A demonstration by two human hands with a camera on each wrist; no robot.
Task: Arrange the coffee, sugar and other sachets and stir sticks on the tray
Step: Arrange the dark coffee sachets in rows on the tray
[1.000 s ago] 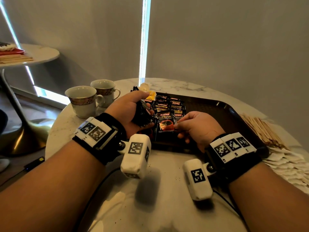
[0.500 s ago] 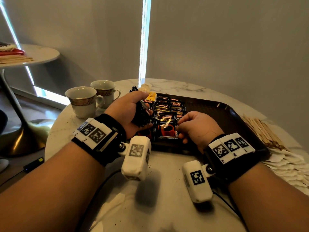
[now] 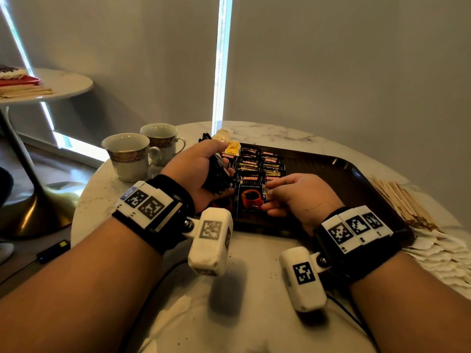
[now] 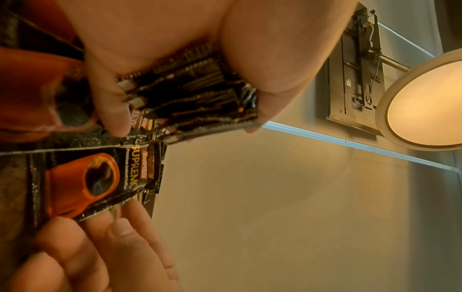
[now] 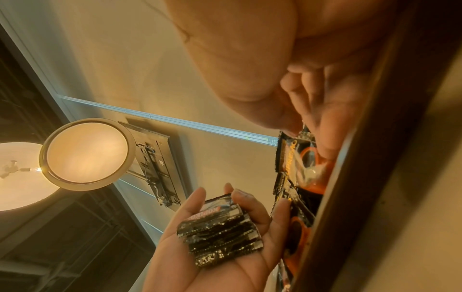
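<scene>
From the head view, your left hand, left of centre in the frame, has its fingers curled round a stack of coffee sachets. Your right hand, just right of centre, pinches the right edge of one black coffee sachet that lies at the near left end of the brown tray. Overlapping rows of the same sachets run up the frame behind it, with a yellow tea sachet at the far corner. Stir sticks and white sachets lie on the marble table at the right edge, off the tray. Two cups stand at the upper left.

From your left wrist, thumb and fingers clamp the stack in the upper middle; the single sachet sits lower left, your right fingertips on its edge.

From your right wrist, the left hand cradles the stack at the bottom centre; your right fingers touch the sachet beside the tray rim.
</scene>
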